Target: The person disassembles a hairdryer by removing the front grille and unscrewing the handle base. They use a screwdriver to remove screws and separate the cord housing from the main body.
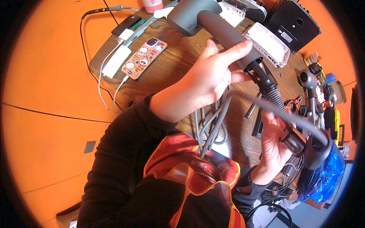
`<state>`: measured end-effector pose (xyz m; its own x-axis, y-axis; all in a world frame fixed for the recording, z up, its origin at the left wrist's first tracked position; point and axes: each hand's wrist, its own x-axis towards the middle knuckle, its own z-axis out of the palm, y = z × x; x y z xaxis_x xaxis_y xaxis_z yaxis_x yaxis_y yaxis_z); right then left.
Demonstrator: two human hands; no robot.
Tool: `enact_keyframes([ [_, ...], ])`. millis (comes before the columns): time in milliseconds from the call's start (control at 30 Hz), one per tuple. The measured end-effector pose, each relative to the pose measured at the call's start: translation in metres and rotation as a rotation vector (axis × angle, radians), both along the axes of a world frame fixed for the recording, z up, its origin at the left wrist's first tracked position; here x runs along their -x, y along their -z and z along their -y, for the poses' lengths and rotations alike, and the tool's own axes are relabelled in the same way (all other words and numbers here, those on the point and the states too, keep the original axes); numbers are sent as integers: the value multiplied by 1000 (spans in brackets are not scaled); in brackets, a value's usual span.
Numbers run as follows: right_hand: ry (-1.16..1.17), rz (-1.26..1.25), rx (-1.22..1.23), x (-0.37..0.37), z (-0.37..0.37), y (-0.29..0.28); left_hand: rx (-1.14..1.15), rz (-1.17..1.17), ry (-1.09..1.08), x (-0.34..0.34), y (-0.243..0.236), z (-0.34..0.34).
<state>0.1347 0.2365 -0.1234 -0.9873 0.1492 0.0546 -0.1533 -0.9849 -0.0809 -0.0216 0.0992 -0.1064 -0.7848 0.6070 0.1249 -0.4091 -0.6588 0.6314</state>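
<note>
My left hand [215, 70] is closed around the dark grey handle of a hair dryer [224, 32], thumb along its side. The dryer's round head tilts up at the far left. From the handle's open lower end sticks a black inner part [262, 78], with a ribbed cord sleeve [275, 97] below it. My right hand [274, 146] is closed about the cord below that sleeve; its fingertips are partly hidden. Against that palm lies a dark boxy piece [293, 142] with a glossy window. A thick grey cord [266, 104] loops in front, blurred, and coils hang below my left hand.
A phone in a patterned case [144, 58] lies on the wooden table beside a white power strip [116, 62]. Beyond are a soldering iron [100, 10], a white plastic tray [268, 43] and a black box [294, 24]. Rightward stand another hair dryer [308, 81] and a blue bag [327, 176].
</note>
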Motion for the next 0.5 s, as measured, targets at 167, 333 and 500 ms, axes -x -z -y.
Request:
enact_keyframes([
  [167,179,11,-11,-1,4,4,36,-20,48,-1,-2,4],
  [333,165,-148,-38,-4,15,-6,-20,91,99,2,-4,2],
  [500,524,59,-750,2,34,-25,-128,219,207,4,-4,3],
])
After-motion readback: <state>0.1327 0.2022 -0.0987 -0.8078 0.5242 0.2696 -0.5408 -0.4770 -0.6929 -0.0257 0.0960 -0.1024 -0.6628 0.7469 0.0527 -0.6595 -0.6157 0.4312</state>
